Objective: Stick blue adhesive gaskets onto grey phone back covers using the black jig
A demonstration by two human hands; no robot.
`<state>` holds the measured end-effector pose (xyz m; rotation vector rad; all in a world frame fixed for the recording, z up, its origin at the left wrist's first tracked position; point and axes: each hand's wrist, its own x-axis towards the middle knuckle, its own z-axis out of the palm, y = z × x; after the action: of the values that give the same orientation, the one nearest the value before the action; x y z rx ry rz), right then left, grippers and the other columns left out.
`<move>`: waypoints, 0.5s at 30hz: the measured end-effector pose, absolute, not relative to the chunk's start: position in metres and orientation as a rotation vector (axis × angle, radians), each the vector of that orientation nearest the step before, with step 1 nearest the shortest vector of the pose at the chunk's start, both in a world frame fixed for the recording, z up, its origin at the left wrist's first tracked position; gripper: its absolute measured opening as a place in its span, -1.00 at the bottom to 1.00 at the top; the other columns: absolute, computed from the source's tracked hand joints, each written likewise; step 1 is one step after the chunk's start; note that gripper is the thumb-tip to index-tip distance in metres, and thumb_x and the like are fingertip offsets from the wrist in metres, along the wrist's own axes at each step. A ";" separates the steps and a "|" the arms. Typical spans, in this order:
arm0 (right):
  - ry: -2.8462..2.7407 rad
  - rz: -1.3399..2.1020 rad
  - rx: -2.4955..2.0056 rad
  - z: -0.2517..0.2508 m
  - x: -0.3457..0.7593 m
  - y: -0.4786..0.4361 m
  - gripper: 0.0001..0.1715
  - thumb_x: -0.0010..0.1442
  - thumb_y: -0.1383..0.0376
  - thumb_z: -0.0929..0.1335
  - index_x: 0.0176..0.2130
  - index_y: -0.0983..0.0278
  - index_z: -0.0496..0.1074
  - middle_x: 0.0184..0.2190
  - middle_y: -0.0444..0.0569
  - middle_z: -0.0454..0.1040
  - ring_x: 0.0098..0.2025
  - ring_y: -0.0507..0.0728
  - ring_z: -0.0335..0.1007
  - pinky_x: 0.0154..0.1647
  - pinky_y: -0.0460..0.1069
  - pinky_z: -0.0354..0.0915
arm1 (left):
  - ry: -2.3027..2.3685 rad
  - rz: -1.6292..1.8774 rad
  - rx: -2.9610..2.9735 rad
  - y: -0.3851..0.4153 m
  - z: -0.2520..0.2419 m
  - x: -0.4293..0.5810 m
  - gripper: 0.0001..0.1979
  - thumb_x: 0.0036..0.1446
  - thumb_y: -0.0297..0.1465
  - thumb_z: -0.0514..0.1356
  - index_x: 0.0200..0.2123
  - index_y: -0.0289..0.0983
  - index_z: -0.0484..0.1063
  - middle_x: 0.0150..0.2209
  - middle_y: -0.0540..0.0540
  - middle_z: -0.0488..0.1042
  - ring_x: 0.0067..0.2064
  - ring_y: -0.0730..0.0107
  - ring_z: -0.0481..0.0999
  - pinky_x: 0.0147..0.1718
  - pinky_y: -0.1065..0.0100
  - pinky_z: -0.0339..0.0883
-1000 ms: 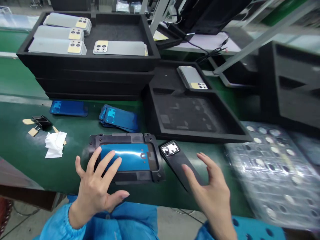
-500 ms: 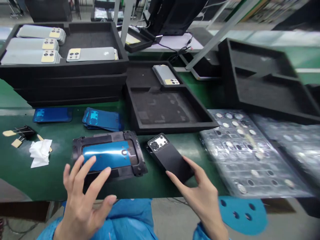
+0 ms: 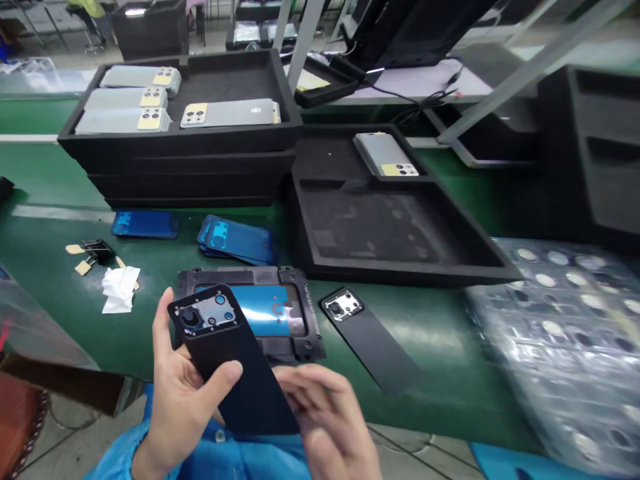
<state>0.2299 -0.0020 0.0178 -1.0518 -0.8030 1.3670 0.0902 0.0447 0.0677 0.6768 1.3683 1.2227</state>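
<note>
Left hand (image 3: 183, 393) — empty before — grips black panel (image 3: 253, 387).

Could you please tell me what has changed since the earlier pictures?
The dark panel that the right hand gripped was lifted leftward, partly covering the black fixture from view; the left hand now holds it, the right hand at its lower end. A similar panel lies right of the fixture. The fixture, blue panels and black trays stayed put.

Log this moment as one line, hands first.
left hand: holds black panel | right hand: at panel's lower edge, contact unclear | black frame: blue sheet inside | second black panel: on green tabletop
</note>
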 end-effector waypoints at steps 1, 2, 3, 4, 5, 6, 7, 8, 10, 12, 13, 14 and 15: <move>-0.688 1.593 -1.017 0.020 0.234 0.000 -0.56 0.31 -0.13 0.39 -0.10 0.16 0.49 -0.20 0.01 0.63 -0.17 0.21 0.59 -0.13 0.06 0.48 | 1.319 1.217 0.653 0.046 0.068 0.087 0.28 0.01 -0.31 0.51 0.48 0.07 -0.38 -0.30 0.06 0.68 -0.28 0.26 0.72 -0.30 0.38 0.61; -0.601 1.802 -0.984 0.021 0.238 0.002 -0.53 0.30 -0.15 0.39 -0.22 0.19 0.51 -0.29 0.00 0.62 -0.23 0.19 0.57 -0.18 0.05 0.47 | 1.272 1.209 0.626 0.046 0.068 0.086 0.30 -0.01 -0.32 0.52 0.48 0.08 -0.39 -0.29 0.07 0.68 -0.27 0.28 0.72 -0.30 0.41 0.60; -0.538 1.992 -0.952 0.021 0.241 0.004 -0.52 0.27 -0.15 0.42 -0.26 0.21 0.53 -0.35 -0.01 0.60 -0.27 0.19 0.56 -0.19 0.05 0.46 | 1.226 1.200 0.600 0.046 0.067 0.085 0.31 -0.03 -0.32 0.53 0.48 0.07 -0.39 -0.29 0.07 0.68 -0.26 0.29 0.72 -0.30 0.43 0.59; -0.489 2.154 -0.910 0.020 0.242 0.005 -0.51 0.23 -0.14 0.45 -0.23 0.22 0.55 -0.37 -0.02 0.60 -0.28 0.19 0.57 -0.16 0.08 0.46 | 1.184 1.190 0.577 0.046 0.066 0.085 0.31 -0.04 -0.33 0.54 0.48 0.06 -0.38 -0.29 0.06 0.68 -0.26 0.29 0.71 -0.30 0.44 0.58; -0.446 2.277 -0.845 0.018 0.242 0.005 -0.49 0.19 -0.13 0.49 -0.14 0.23 0.57 -0.35 0.00 0.61 -0.25 0.22 0.59 -0.11 0.13 0.47 | 1.150 1.181 0.559 0.046 0.066 0.085 0.31 -0.04 -0.34 0.54 0.48 0.06 -0.37 -0.28 0.04 0.68 -0.26 0.29 0.71 -0.31 0.44 0.58; -0.397 2.360 -0.757 0.015 0.240 0.005 -0.42 0.16 -0.13 0.51 -0.04 0.23 0.57 -0.27 0.03 0.63 -0.19 0.26 0.61 -0.04 0.19 0.46 | 1.130 1.172 0.546 0.046 0.065 0.085 0.31 -0.04 -0.35 0.54 0.48 0.06 -0.36 -0.28 0.03 0.68 -0.28 0.30 0.71 -0.34 0.45 0.57; -0.350 2.410 -0.656 0.012 0.237 0.005 -0.34 0.14 -0.15 0.51 0.03 0.23 0.55 -0.18 0.06 0.64 -0.12 0.29 0.61 0.01 0.25 0.44 | 1.121 1.166 0.541 0.046 0.064 0.085 0.31 -0.04 -0.36 0.54 0.48 0.08 -0.36 -0.28 0.03 0.68 -0.31 0.30 0.70 -0.39 0.46 0.56; -0.312 2.432 -0.560 0.009 0.234 0.004 -0.28 0.12 -0.18 0.51 0.07 0.23 0.54 -0.08 0.10 0.62 -0.04 0.31 0.60 0.05 0.28 0.42 | 1.121 1.163 0.543 0.046 0.064 0.085 0.31 -0.03 -0.37 0.54 0.48 0.09 -0.37 -0.27 0.03 0.68 -0.34 0.32 0.69 -0.44 0.48 0.53; -0.277 2.410 -0.436 0.002 0.227 0.002 -0.21 0.09 -0.23 0.49 0.09 0.23 0.54 0.06 0.14 0.56 0.10 0.35 0.53 0.12 0.31 0.39 | 1.126 1.154 0.556 0.046 0.063 0.083 0.30 -0.02 -0.40 0.53 0.47 0.12 -0.37 -0.27 0.04 0.67 -0.39 0.36 0.66 -0.52 0.53 0.46; -0.290 2.378 -0.412 -0.002 0.222 0.000 -0.21 0.04 -0.22 0.52 0.06 0.22 0.54 0.07 0.14 0.56 0.15 0.38 0.49 0.18 0.32 0.35 | 1.119 1.124 0.569 0.046 0.061 0.081 0.28 -0.01 -0.41 0.52 0.47 0.12 -0.35 -0.30 0.05 0.65 -0.43 0.40 0.62 -0.57 0.56 0.40; -0.300 2.367 -0.420 -0.003 0.222 -0.001 -0.19 0.00 -0.21 0.54 0.06 0.22 0.53 0.04 0.15 0.58 0.15 0.39 0.50 0.20 0.34 0.33 | 1.113 1.105 0.575 0.046 0.061 0.080 0.27 -0.01 -0.41 0.52 0.47 0.11 -0.34 -0.31 0.06 0.64 -0.46 0.43 0.60 -0.60 0.58 0.37; -0.307 2.362 -0.438 -0.003 0.222 -0.001 -0.16 -0.03 -0.20 0.56 0.08 0.21 0.50 0.02 0.15 0.59 0.13 0.40 0.51 0.22 0.37 0.30 | 1.108 1.087 0.581 0.046 0.060 0.079 0.26 0.00 -0.41 0.52 0.47 0.11 -0.33 -0.32 0.06 0.63 -0.49 0.45 0.58 -0.61 0.59 0.35; -0.318 2.355 -0.461 -0.002 0.223 -0.001 -0.13 -0.04 -0.20 0.57 0.10 0.21 0.48 -0.01 0.15 0.61 0.11 0.40 0.53 0.23 0.38 0.29 | 1.096 1.078 0.588 0.045 0.058 0.078 0.25 0.00 -0.40 0.51 0.47 0.11 -0.31 -0.30 0.05 0.63 -0.49 0.47 0.57 -0.61 0.58 0.36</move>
<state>0.2225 -0.0010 -0.0017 -0.4613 -0.3184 2.3546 0.0782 0.0454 0.0584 0.5882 1.0961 1.0781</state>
